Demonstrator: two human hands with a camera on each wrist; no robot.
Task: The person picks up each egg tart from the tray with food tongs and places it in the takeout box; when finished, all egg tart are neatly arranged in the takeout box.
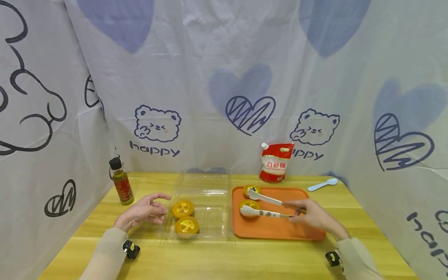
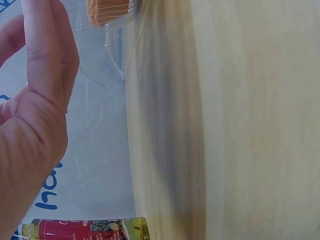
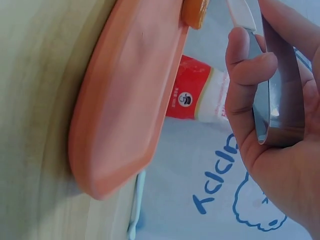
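My right hand (image 1: 311, 216) grips a pair of tongs (image 1: 264, 198) with white tips and a metal bend, its two arms spread apart. Fingers curl round the metal body (image 3: 285, 95) in the right wrist view. Beneath the tong tips, two egg tarts, a rear one (image 1: 252, 189) and a front one (image 1: 250, 213), sit on an orange tray (image 1: 280, 230). Two more tarts, one (image 1: 183, 209) behind another (image 1: 187, 225), lie at the left side of a clear plastic container (image 1: 213, 221) with its lid raised at the back. Beside them, my left hand (image 1: 145, 210) hovers with relaxed fingers, holding nothing.
A bottle (image 1: 122, 184) with a red label and black cap stands at the left. Behind the tray is a red and white sugar pouch (image 1: 275, 163). A pale blue spoon (image 1: 322, 184) lies at the back right. Printed cloth (image 1: 196, 77) walls surround the wooden table (image 1: 210, 260).
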